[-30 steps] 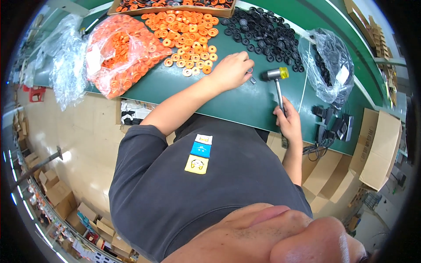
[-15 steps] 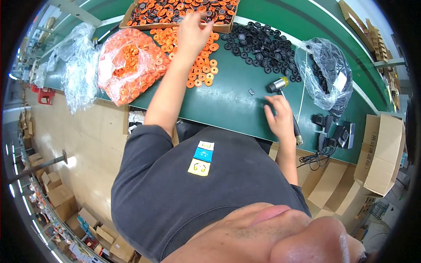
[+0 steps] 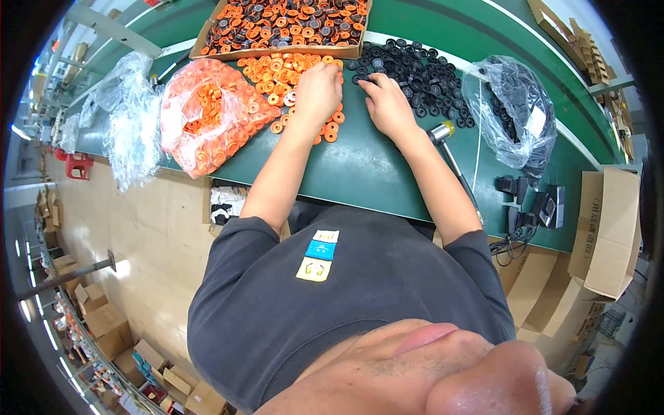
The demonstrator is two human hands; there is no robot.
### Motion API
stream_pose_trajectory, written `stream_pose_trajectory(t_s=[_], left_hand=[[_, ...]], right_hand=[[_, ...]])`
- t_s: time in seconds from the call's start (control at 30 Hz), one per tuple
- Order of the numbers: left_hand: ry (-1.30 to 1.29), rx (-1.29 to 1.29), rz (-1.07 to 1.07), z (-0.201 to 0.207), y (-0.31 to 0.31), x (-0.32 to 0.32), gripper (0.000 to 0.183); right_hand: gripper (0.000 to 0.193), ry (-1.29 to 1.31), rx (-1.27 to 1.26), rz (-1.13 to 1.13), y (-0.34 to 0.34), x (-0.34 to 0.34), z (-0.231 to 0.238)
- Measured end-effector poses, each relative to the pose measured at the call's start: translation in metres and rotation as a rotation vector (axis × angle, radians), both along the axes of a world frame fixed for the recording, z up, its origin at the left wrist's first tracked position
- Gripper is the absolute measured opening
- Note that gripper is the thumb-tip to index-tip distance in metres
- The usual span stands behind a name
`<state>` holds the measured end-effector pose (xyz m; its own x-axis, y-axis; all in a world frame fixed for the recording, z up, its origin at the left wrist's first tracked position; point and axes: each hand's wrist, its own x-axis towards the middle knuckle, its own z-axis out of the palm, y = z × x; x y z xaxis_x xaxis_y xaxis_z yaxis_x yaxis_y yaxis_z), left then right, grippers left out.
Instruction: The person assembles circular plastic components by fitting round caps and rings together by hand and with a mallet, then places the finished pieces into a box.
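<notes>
Both hands up on the green desk (image 3: pixel 360 173), upper centre of the frame. Left hand (image 3: pixel 317 93) flat over the loose orange rings (image 3: pixel 277 72), fingers spread and pressing down on the pile, grip released, nothing clenched. Right hand (image 3: pixel 389 107) just beside it, fingertips among the loose black rings (image 3: pixel 415 66); cannot tell whether that grip has pinched one, fingers curled and hiding the tips. Hands near each other but apart. Orange rings scattered left of centre, black rings spread right of centre, the two piles meeting between the hands. Above both, at the top edge, a shallow cardboard tray (image 3: pixel 277 52) packed with orange-and-black assembled pieces. Upper left, a clear bag of orange rings (image 3: pixel 207 114), slumped on the desk edge, with empty crumpled clear bags (image 3: pixel 131 117) further left. Upper right, a clear bag of black rings (image 3: pixel 512 111). Small mallet (image 3: pixel 443 135) lying untouched just right of the right wrist, handle running toward the lower right.
</notes>
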<state>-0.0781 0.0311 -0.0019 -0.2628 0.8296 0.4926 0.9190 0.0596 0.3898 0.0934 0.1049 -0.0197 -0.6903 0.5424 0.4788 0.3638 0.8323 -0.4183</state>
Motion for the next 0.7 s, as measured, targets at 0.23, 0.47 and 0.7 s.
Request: stream_pose_trajectory(t_s=[0.23, 0.47, 0.7], left_hand=[[-0.786, 0.130, -0.150, -0.008, 0.006, 0.031, 0.016], [-1.317, 0.120, -0.363, -0.030, 0.008, 0.064, 0.023], [-1.421, -0.145, -0.470, -0.031, -0.009, 0.077, 0.030]], right_hand=[[0.018, 0.003, -0.075, -0.035, 0.003, 0.001, -0.011], [0.025, 0.277, -0.386, -0.133, -0.016, 0.047, 0.014], [0.027, 0.750, -0.848, -0.074, -0.025, 0.070, -0.009]])
